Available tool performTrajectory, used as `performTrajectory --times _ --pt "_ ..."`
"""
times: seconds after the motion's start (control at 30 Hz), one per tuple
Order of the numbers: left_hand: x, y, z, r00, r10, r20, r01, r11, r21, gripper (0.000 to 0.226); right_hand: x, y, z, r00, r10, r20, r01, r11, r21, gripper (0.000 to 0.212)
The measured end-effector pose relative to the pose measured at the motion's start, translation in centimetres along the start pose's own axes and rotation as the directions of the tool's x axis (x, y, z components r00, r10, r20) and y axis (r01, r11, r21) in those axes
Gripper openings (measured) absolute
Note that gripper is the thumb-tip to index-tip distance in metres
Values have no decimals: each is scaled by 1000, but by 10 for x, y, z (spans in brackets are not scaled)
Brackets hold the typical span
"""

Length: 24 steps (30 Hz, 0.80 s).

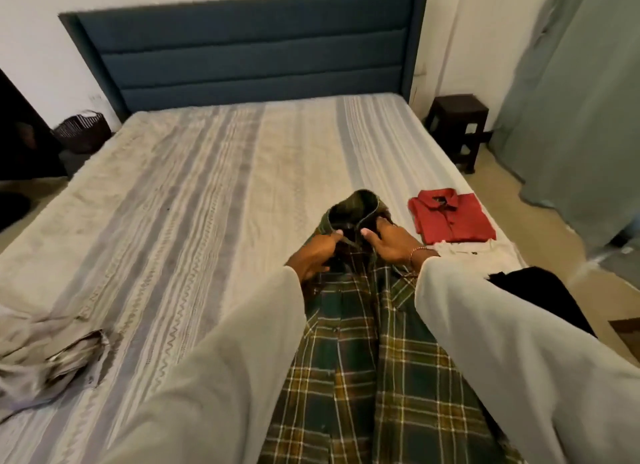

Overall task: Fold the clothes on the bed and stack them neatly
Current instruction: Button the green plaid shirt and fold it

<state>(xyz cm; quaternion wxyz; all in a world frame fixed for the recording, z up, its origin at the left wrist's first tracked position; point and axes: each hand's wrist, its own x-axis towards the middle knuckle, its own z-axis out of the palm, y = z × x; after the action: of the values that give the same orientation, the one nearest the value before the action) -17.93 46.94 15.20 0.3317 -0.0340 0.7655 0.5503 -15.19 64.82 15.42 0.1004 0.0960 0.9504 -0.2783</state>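
1. Two hands at the collar of a green plaid shirt (367, 342), spread lengthwise on the near part of the bed (194, 173).
2. Left hand (317, 252) gripping the collar's left side, thumb on top, fingers curled under the cloth.
3. Right hand (388, 240) on the collar's right side, thumb pressed down, fingers tucked into the fabric (bracelet at the wrist).
4. Folded red shirt (452, 219) near the bed's right edge; a pale folded garment (474, 257) just beside it, closer in.
5. Crumpled grey garment (41, 353) at the left edge, well apart from the plaid shirt.
6. Blue padded headboard (249, 48) at the far end; dark stool (457, 128) to its right.
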Motion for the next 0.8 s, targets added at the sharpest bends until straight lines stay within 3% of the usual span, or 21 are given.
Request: performTrajectory --times 0.13,0.3,0.4,0.47,0.57,0.63,0.7,0.8 --pt "25 -89 1 995 101 21 -102 944 313 42 -1 41 56 996 24 80 -20 998 -54 43" --pt "19 -189 12 993 -69 -91 106 851 515 24 -54 81 129 986 108 125 -120 989 92 24" --pt "-2 -225 29 977 -202 -61 199 781 592 29 -100 94 167 970 181 165 -205 968 143 12" --pt "-27 -242 45 966 -256 -31 218 745 631 27 -139 99 193 946 254 199 -284 949 140 20" --pt "-54 -267 64 957 -287 -45 240 696 676 30 -190 102 231 897 404 181 -412 911 9 63" --pt "-67 -283 75 952 -299 -73 260 657 707 34 -216 104 250 865 449 225 -455 890 -27 76" --pt "-79 -298 85 951 -292 -100 269 624 734 37 -231 110 264 846 466 259 -476 879 -29 59" --pt "-96 -316 96 952 -263 -155 288 604 743 33 -238 115 270 862 454 227 -485 868 106 15"
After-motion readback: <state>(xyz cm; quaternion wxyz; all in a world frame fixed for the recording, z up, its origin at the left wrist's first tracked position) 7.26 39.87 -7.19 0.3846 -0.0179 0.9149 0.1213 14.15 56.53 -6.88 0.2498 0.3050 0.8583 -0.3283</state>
